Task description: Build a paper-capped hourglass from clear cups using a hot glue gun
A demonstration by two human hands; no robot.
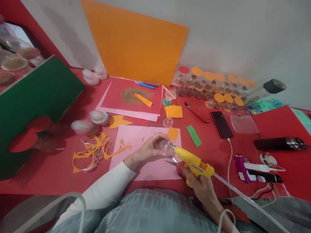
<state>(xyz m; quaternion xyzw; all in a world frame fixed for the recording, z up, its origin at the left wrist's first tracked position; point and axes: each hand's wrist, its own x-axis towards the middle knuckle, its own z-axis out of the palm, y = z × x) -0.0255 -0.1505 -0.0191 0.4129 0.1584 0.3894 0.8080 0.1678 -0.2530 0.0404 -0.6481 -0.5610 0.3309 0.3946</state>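
Observation:
My left hand (155, 146) is closed around a small clear plastic cup (166, 149), held above a pink sheet of paper (145, 168). In my right hand (202, 186) is a yellow hot glue gun (191, 158), its metal nozzle at the cup's rim. A long clear glue stick (247, 197) trails from the back of the gun toward the lower right. Scissors (179, 168) with red handles lie on the paper, partly hidden behind the gun and my right hand. An orange paper square (173, 133) rests just beyond the cup.
Orange paper scraps (97, 150) lie to the left, near a green board (41, 113). Several cups topped with orange discs (209, 76) stand along the wall. A red cutter (198, 113), a phone (221, 124), a green strip (193, 135) and a purple power strip (244, 169) occupy the right.

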